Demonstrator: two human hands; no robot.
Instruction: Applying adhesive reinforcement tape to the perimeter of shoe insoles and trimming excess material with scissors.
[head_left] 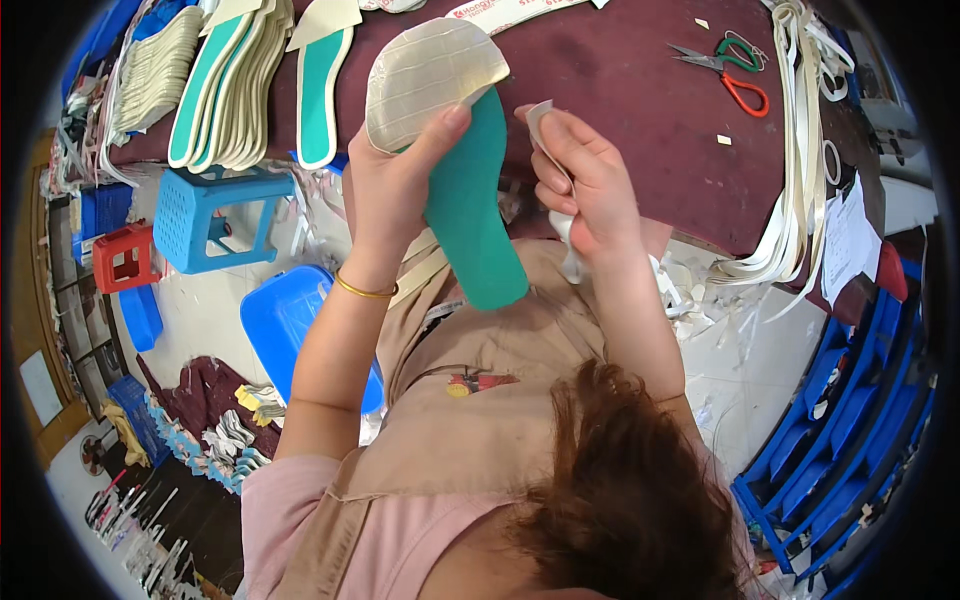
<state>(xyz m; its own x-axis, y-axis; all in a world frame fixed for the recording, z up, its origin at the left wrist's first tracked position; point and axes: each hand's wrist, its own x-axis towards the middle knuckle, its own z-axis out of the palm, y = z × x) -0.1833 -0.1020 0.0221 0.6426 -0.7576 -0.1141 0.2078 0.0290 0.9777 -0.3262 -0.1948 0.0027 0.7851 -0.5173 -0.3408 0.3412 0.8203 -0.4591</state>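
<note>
My left hand (405, 180) grips a green insole (472, 215), raised above the table edge with its narrower end hanging toward my apron. A shiny cream sheet (425, 75) covers the insole's upper end, and my thumb presses on its lower edge. To the right, my right hand (595, 185) pinches a thin whitish strip (541, 125) between thumb and fingers, apart from the insole. More white material (562, 235) hangs out below those curled fingers; what it is exactly, I cannot tell.
Stacked green-and-cream insoles (225, 90) and a single insole (322, 100) lie at the table's left. Scissors with red and green handles (725, 70) rest at the right, near hanging cream strips (795, 150). Below are a blue stool (205, 225), a blue basin (285, 320) and blue racks (830, 450).
</note>
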